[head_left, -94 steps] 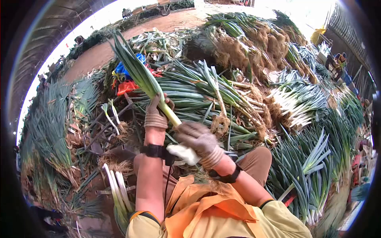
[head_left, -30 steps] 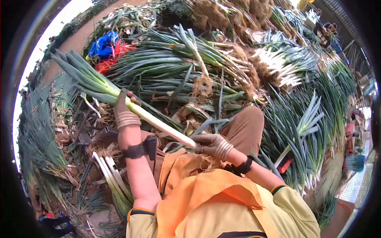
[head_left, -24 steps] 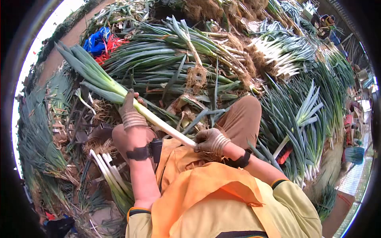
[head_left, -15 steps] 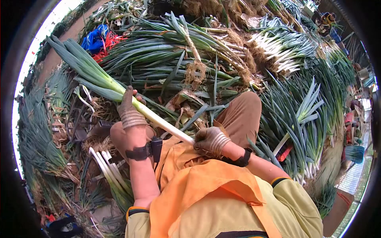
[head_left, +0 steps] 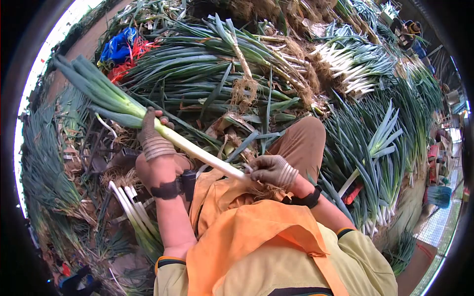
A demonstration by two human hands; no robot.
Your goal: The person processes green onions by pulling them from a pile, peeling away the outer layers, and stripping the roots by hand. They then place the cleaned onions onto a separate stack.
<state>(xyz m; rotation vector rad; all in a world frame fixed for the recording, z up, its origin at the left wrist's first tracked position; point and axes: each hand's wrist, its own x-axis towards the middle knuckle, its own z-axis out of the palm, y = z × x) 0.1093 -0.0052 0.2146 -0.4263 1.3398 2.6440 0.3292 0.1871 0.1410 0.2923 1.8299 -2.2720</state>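
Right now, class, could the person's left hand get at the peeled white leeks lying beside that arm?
Probably, once freed: the left hand grips the held leek, but the white leeks lie uncovered close beside its forearm.

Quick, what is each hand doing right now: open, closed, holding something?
Left hand: closed around the leek, where the white stalk turns green.
Right hand: closed on the same leek at its root end.

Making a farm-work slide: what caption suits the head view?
Gloved left hand and right hand grip one leek, heaped leeks all around.
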